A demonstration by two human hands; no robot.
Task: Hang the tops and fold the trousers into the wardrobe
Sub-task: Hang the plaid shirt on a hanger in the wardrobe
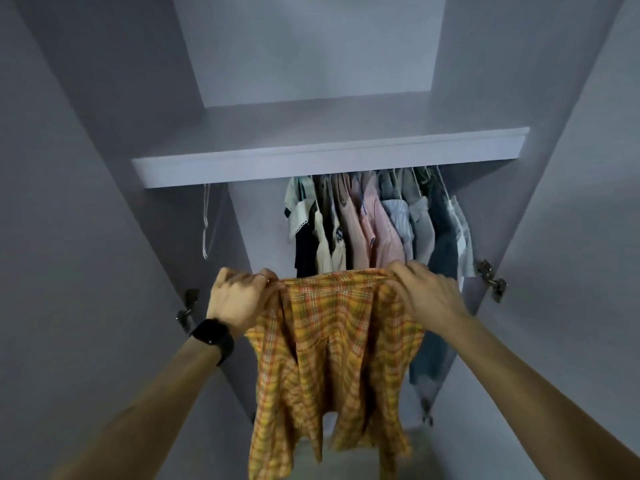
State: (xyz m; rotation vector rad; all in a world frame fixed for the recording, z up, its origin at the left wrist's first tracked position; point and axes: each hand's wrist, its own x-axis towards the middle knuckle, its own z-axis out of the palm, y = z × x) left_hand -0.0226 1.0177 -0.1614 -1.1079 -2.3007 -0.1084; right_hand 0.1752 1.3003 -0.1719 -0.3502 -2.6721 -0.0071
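A yellow and orange plaid shirt (pixel 332 344) hangs spread out in front of the open wardrobe. My left hand (pixel 237 294), with a black watch on its wrist, grips the shirt's top left edge. My right hand (pixel 424 292) grips the top right edge at about the same height. The shirt's lower part drops below both forearms. Behind it, several tops (pixel 377 223) hang on hangers under the wardrobe shelf (pixel 311 161). The rail itself is hidden by the shelf.
An empty white hanger (pixel 206 223) hangs at the left of the hanging space. Both wardrobe doors stand open, with metal hinges (pixel 491 280) on the side panels. An upper compartment (pixel 311 57) lies above the shelf.
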